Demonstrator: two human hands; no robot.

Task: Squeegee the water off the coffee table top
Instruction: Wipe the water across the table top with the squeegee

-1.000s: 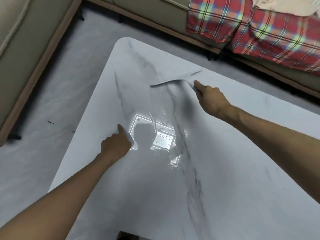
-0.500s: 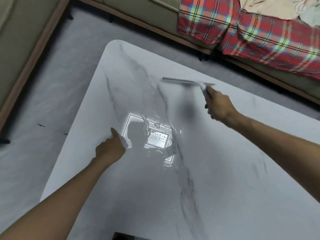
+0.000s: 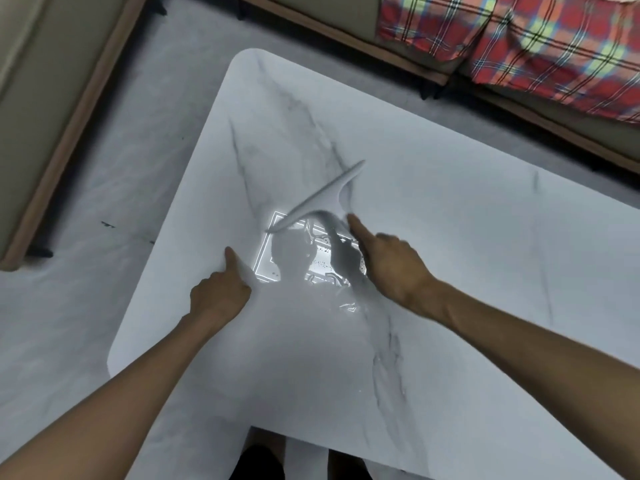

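Note:
The white marble coffee table top (image 3: 467, 258) fills the middle of the view. A puddle of water (image 3: 311, 258) glints in its centre, mirroring a ceiling light. My right hand (image 3: 388, 268) holds the handle of a light grey squeegee (image 3: 322, 199). Its blade lies slanted at the puddle's far edge, with the lower end over the water. My left hand (image 3: 218, 292) rests on the table just left of the puddle, fingers curled and thumb sticking out, holding nothing.
A sofa with a red plaid blanket (image 3: 519, 36) runs along the far right. Another sofa (image 3: 45, 98) with a wooden base stands at the left. Grey marbled floor (image 3: 104, 202) lies left of the table. My legs (image 3: 263, 459) show at the near edge.
My right hand has pulled the squeegee nearer, from the far part of the table onto the puddle's far edge, and the blade has turned to a slant. The left hand stayed put.

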